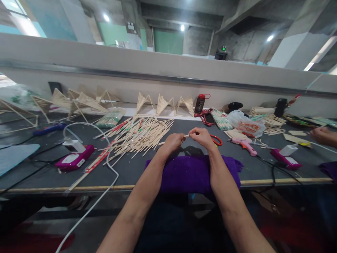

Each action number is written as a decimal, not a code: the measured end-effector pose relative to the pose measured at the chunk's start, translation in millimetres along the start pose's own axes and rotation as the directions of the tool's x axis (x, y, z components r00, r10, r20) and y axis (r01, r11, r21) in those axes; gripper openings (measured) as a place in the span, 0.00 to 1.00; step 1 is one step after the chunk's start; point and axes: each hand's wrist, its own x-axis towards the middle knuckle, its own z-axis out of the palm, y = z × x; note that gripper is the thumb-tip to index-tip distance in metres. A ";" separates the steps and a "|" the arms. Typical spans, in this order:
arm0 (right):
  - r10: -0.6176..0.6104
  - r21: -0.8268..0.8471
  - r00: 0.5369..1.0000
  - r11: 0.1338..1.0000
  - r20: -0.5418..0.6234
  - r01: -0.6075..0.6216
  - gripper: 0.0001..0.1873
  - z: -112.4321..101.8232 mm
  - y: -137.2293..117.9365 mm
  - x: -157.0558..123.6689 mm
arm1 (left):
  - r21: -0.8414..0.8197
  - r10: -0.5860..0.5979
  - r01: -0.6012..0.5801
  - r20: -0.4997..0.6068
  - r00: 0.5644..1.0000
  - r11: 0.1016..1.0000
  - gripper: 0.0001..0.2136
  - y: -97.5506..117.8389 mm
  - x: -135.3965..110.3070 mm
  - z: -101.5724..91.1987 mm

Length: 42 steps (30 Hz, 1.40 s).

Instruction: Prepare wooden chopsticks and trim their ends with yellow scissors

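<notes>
Fingers closed, my left hand (pixel 173 142) grips a thin wooden stick (pixel 186 136) that looks like a disposable chopstick. At its other end, my right hand (pixel 201 136) pinches the same stick between thumb and fingers. Both hands hover over the table's front, above a folded purple towel (pixel 184 174). Left of them lies a loose pile of similar wooden sticks (pixel 147 137), some in red- and green-printed wrappers. Just beyond my right hand, the red handles of a pair of scissors (pixel 217 140) show in part.
Stick models (pixel 163 103) stand along the back wall. A pink glue gun (pixel 244 144) lies right, near a magenta power strip (pixel 285 160); another power strip (pixel 75 158) with a white cable sits left. A dark bottle (pixel 200 103) stands behind. Another person's hand (pixel 325 136) is far right.
</notes>
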 end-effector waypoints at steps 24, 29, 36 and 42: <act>-0.006 -0.281 0.948 0.956 -0.319 -0.088 0.09 -37.8 32.5 1.2 | 0.199 0.122 -0.026 -0.489 0.864 0.980 0.27 4.2 1.1 9.0; -0.248 -0.278 0.954 0.941 -0.168 0.195 0.07 3.0 2.6 0.3 | 0.134 0.207 -0.158 -0.586 0.784 0.978 0.12 17.9 -1.1 9.1; -0.308 -0.223 0.930 0.939 -0.201 0.262 0.06 14.9 -1.4 -3.4 | -0.227 0.034 -0.151 -0.449 0.893 0.962 0.10 9.4 2.6 12.1; -0.375 -0.182 0.923 0.917 -0.090 0.354 0.06 9.7 -3.0 -12.1 | -0.632 0.002 -0.066 -0.101 0.995 0.772 0.10 5.5 -3.4 -5.7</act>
